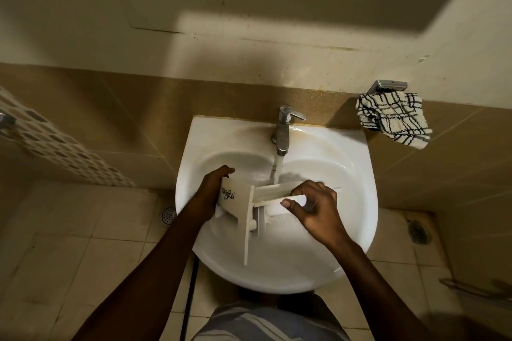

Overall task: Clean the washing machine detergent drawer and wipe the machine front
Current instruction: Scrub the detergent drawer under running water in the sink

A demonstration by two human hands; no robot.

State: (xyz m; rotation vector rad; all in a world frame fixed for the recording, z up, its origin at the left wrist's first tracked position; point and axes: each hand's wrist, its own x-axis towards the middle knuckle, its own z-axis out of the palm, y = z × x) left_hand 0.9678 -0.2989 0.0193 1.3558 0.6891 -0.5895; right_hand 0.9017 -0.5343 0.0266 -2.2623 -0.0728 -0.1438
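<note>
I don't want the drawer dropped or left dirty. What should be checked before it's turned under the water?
1. Left hand grips the drawer by its front panel: ok.
2. Right hand grips the drawer body: ok.
3. Tap running: ok.
4. Stream lands on the drawer: ok, at its far edge.
5. Drawer held over the sink: ok.
6. Residue inside compartments: cannot tell.
7. Cloth ready for wiping later: ok, hanging on the wall to the right.
</note>
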